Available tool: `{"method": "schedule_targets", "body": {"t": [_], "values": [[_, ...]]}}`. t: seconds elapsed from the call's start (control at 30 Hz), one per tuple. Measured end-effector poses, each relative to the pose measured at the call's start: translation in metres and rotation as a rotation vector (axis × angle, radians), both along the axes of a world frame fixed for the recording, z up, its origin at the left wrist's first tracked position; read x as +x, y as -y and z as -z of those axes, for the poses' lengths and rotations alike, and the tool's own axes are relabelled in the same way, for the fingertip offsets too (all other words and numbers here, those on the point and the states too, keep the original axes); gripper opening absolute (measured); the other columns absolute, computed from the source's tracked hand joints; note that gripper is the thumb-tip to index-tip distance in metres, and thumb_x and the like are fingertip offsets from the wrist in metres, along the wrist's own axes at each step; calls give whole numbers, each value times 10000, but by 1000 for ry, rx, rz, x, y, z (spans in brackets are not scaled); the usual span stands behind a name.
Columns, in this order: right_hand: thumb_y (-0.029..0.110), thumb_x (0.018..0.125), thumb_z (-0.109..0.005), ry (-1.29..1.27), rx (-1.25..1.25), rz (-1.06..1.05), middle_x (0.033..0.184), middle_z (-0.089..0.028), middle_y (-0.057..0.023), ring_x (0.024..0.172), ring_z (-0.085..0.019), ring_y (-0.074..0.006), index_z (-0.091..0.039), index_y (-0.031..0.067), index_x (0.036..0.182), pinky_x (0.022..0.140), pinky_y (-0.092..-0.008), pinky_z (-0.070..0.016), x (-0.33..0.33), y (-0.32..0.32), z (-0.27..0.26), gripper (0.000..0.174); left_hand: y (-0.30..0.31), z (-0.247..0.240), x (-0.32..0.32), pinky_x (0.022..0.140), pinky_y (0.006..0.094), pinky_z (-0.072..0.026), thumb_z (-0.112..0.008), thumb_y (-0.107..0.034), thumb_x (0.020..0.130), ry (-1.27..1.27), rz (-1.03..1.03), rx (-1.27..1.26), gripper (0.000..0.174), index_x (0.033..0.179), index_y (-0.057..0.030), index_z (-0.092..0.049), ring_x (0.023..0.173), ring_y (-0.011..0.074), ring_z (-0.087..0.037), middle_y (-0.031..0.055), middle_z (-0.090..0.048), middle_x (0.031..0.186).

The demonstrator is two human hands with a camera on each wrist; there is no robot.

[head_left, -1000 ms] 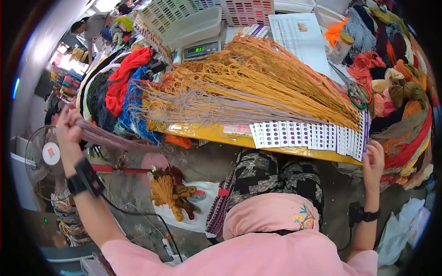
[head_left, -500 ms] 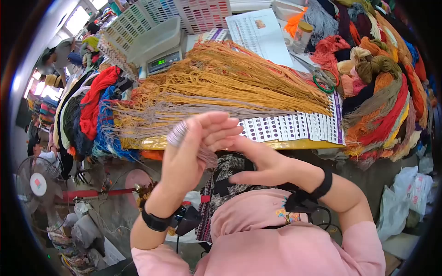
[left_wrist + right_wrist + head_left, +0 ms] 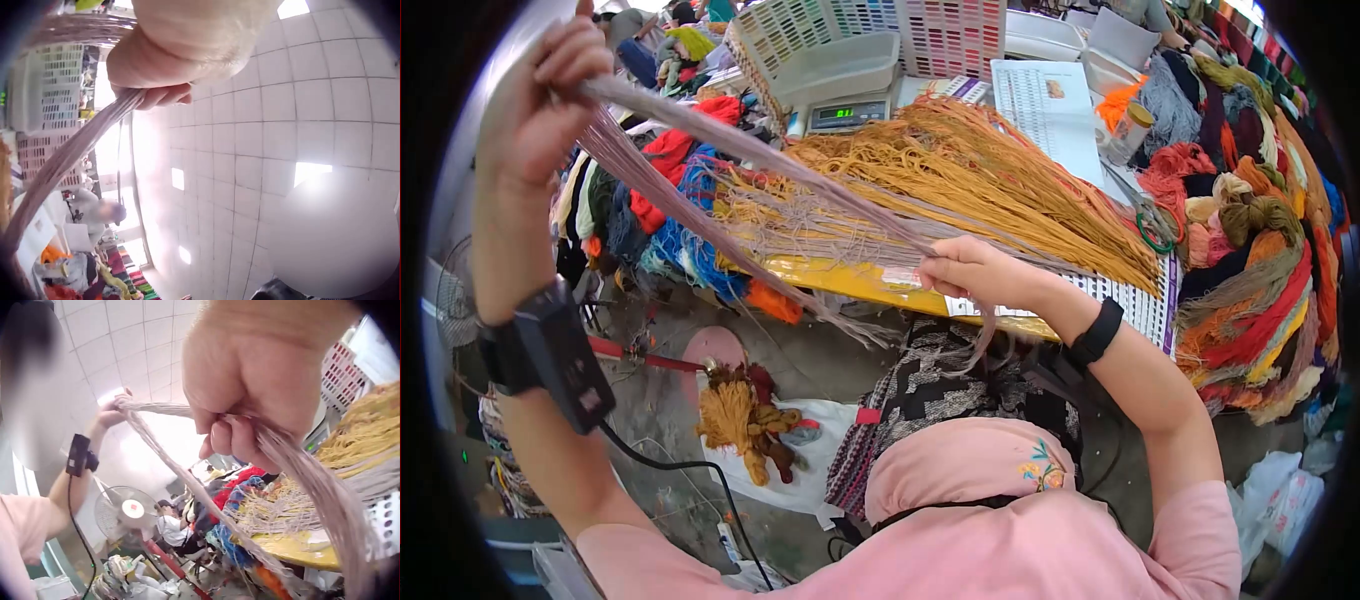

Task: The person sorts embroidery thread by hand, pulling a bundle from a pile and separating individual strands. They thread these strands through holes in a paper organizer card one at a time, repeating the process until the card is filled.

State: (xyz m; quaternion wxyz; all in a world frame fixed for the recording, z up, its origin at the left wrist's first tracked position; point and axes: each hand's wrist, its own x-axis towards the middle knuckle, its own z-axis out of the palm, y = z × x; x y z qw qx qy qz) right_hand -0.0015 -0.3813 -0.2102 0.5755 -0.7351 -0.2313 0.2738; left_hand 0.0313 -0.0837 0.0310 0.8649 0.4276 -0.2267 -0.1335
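Observation:
High at the upper left of the head view, my left hand [image 3: 550, 100] grips a bundle of mauve-grey yarn [image 3: 750, 160]. One part of the bundle runs taut down to my right hand [image 3: 975, 272], whose curled fingers hold it above the table's front edge. A second part hangs from the left hand, its loose ends spreading below the table edge. A short tail drops under the right fist. In the right wrist view, the strands [image 3: 306, 475] pass through the fist. More mauve-grey strands lie on the table beside ochre and golden yarn [image 3: 1000, 190].
Thread cards [image 3: 1125, 300] line the yellow table edge [image 3: 840, 285]. Behind the yarn are a digital scale [image 3: 850, 114] and a printed sheet [image 3: 1045, 110]. Scissors [image 3: 1152, 222] lie at the right near heaped coloured skeins [image 3: 1250, 250]. Ochre and brown yarn [image 3: 745, 420] rests on the floor.
The hands start far apart, come together around the mauve-grey yarn over the lap, then part again. The left hand is now raised at the upper left, with yarn stretched to the right hand.

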Motion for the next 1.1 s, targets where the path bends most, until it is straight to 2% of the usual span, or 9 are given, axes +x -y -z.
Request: {"method": "schedule_targets", "body": {"t": [0.2, 0.23, 0.53, 0.67, 0.73, 0.8, 0.87, 1.0, 1.1], "values": [[244, 847, -419, 68, -28, -37, 608, -487, -20, 579, -461, -88, -496, 31, 719, 537, -223, -388, 10, -21, 17, 260, -15, -45, 4, 501, 189, -244, -325, -54, 885, 45, -95, 103, 240, 1079, 81, -360, 492, 84, -241, 10, -258, 605], [245, 842, -423, 109, -15, -29, 650, -502, -41, 619, -478, -111, -505, 29, 750, 567, -242, -397, 11, -26, 17, 249, -38, -58, 22, 522, 203, -257, -333, -77, 885, -7, 167, 100, 262, 1092, 82, -358, 518, 98, -258, 11, -275, 630], [258, 781, -498, 646, -87, 149, 1013, -509, -166, 974, -473, -270, -499, 30, 1032, 830, -340, -373, 4, -24, 51, 339, -63, -64, 21, 444, 158, -257, -427, -198, 858, 346, -720, 337, 387, 1165, 30, -365, 482, 50, -298, -22, -374, 641], [215, 753, -544, 313, -125, 193, 994, -517, -142, 928, -499, -235, -516, 29, 1017, 807, -322, -392, -2, 17, 62, 324, -22, -23, 14, 409, 138, -258, -469, -251, 846, 377, -945, 557, 447, 1198, 7, -368, 466, 29, -315, -38, -417, 647], [184, 740, -561, 176, -66, 271, 956, -532, -129, 897, -512, -201, -529, 29, 998, 781, -313, -405, -12, 36, 68, 303, 28, 40, -2, 332, 160, -183, -453, -241, 852, 326, -862, 628, 290, 1068, -49, -477, 403, 3, -276, -57, -398, 596], [133, 753, -560, 32, 76, 340, 892, -542, -83, 829, -513, -148, -545, 16, 939, 740, -268, -410, -28, 53, 73, 221, 65, 102, -22, 416, 157, -249, -470, -237, 837, 97, -341, 685, 164, 840, -83, -528, 468, 21, -348, -32, -446, 591], [82, 766, -559, -111, 226, 425, 828, -551, -37, 760, -515, -95, -562, 4, 881, 700, -223, -414, -52, 67, 80, 140, 122, 161, -55, 491, 189, -349, -405, -271, 866, 145, -270, 987, 282, 741, -63, -548, 548, 65, -463, -1, -538, 653], [99, 769, -565, -305, 452, 616, 699, -579, -28, 638, -534, -74, -586, 0, 800, 569, -184, -411, -102, 83, 71, 106, 192, 296, -89, 735, 280, -435, -375, -238, 882, -402, 144, 348, 302, 965, -7, -550, 896, 163, -547, 88, -576, 956], [126, 776, -557, -344, 462, 736, 666, -572, -24, 603, -525, -65, -587, 5, 803, 526, -171, -400, -125, 87, 71, 128, 225, 310, -108, 847, 334, -394, -325, -277, 895, -557, 257, 147, 385, 1117, 12, -449, 1081, 193, -429, 111, -420, 1196]]}}
